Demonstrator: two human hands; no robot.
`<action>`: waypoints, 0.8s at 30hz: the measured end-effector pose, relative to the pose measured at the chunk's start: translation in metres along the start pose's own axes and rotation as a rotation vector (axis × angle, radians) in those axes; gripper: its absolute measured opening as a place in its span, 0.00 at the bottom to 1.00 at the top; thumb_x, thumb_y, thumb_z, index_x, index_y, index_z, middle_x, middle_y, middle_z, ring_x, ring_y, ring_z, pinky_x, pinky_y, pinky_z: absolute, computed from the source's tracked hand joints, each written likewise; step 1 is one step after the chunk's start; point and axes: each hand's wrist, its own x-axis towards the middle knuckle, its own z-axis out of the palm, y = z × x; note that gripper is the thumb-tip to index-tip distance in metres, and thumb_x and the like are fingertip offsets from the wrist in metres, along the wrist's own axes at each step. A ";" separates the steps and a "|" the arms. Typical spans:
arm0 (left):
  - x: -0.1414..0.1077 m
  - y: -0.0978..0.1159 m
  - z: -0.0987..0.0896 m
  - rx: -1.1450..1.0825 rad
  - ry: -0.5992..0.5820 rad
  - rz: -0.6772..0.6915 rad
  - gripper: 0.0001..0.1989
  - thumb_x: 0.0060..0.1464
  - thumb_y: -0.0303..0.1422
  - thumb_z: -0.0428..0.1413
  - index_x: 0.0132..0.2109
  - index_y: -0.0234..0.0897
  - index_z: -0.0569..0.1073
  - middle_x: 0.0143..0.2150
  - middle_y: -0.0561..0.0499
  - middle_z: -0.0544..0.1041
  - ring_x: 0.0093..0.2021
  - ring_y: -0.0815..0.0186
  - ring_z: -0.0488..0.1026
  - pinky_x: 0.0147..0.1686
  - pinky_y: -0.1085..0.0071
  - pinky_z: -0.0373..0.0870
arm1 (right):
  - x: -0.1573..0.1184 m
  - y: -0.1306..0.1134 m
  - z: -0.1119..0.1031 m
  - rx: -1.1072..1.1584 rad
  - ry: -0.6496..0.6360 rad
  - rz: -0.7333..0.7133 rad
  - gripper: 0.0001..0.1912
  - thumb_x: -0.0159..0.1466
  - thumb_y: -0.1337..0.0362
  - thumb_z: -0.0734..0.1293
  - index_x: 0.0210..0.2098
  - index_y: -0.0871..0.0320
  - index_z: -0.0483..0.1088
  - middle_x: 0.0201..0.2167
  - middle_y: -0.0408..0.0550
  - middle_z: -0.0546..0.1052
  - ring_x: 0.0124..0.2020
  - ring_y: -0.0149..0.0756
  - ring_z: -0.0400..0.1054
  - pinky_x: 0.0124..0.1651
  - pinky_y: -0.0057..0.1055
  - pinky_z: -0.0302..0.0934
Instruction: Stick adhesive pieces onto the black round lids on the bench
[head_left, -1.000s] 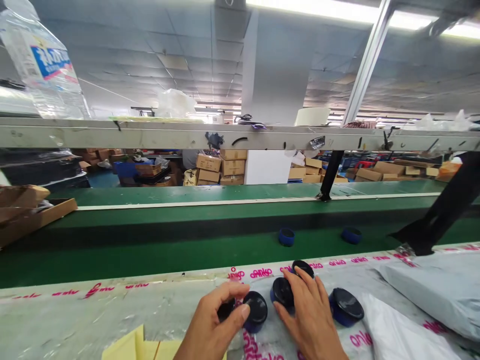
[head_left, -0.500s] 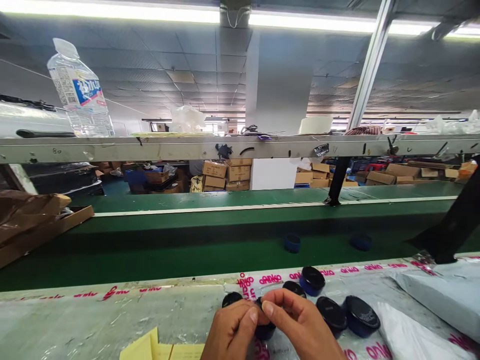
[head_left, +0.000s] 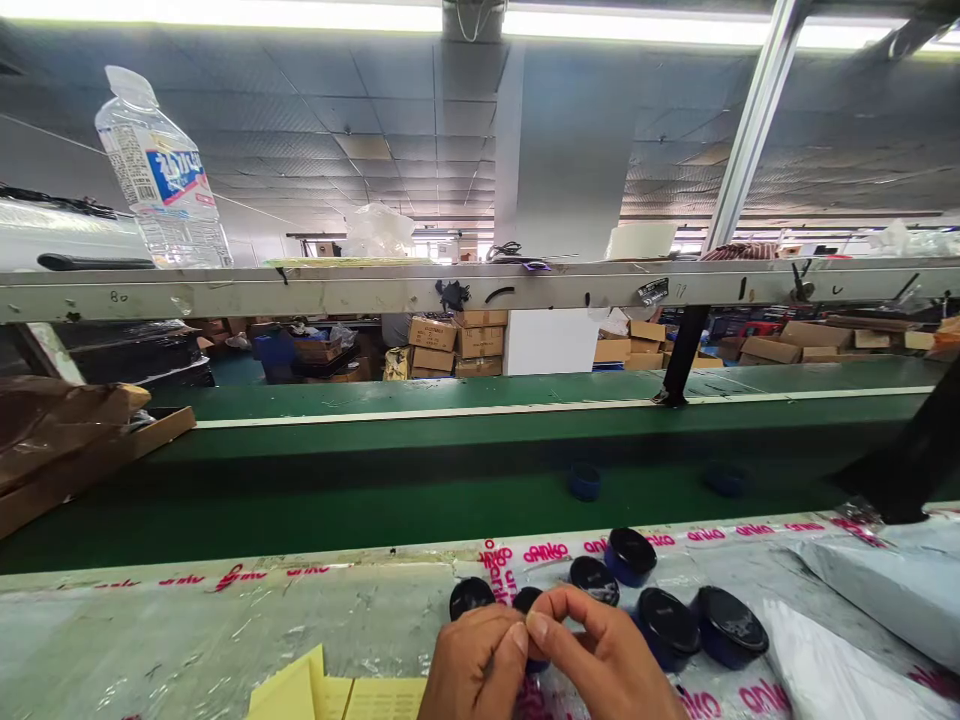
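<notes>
My left hand [head_left: 474, 662] and my right hand [head_left: 600, 655] meet at the front of the table, fingertips pinched together. Whatever lies between them is too small or hidden to make out. Right behind the fingers stands a dark round container [head_left: 527, 598], mostly covered by them; I cannot tell if they touch it. Other dark blue containers with black lids surround the hands: one at the left [head_left: 471, 597], one behind [head_left: 594, 580], one farther back [head_left: 630, 555], and two at the right [head_left: 666, 626] [head_left: 729, 625]. Yellow sheets [head_left: 337, 695] with faint printing lie left of my left hand.
Beyond the plastic-covered table [head_left: 187, 640] runs a green conveyor belt [head_left: 315, 510] carrying two dark blue round pieces [head_left: 584, 482] [head_left: 726, 480]. White bags [head_left: 885, 590] lie at the right. A rail shelf [head_left: 337, 293] with a plastic bottle [head_left: 161, 175] crosses above. A cardboard box [head_left: 90, 470] is at left.
The view has shifted slightly, so the table things appear a little farther right. My hands stay pinched together, and they now cover more of the container behind them.
</notes>
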 end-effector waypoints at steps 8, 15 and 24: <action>-0.001 -0.009 0.013 0.165 0.208 0.116 0.25 0.70 0.40 0.42 0.29 0.38 0.75 0.27 0.51 0.74 0.30 0.65 0.71 0.40 0.70 0.66 | -0.005 0.000 0.009 -0.004 0.119 -0.048 0.17 0.60 0.48 0.67 0.25 0.54 0.71 0.29 0.43 0.73 0.33 0.38 0.66 0.35 0.29 0.62; -0.004 0.010 0.003 0.166 0.213 -0.060 0.22 0.69 0.44 0.43 0.44 0.44 0.81 0.40 0.49 0.83 0.42 0.58 0.78 0.48 0.65 0.71 | -0.006 0.004 0.000 0.083 0.253 0.020 0.18 0.57 0.44 0.69 0.28 0.53 0.75 0.26 0.41 0.74 0.30 0.37 0.66 0.35 0.29 0.63; 0.024 -0.003 -0.003 0.504 -0.228 -0.174 0.48 0.39 0.25 0.64 0.69 0.33 0.59 0.70 0.40 0.62 0.70 0.46 0.56 0.69 0.41 0.51 | -0.004 0.052 -0.014 0.137 0.520 0.141 0.22 0.51 0.41 0.72 0.31 0.54 0.79 0.32 0.46 0.79 0.29 0.39 0.69 0.30 0.32 0.68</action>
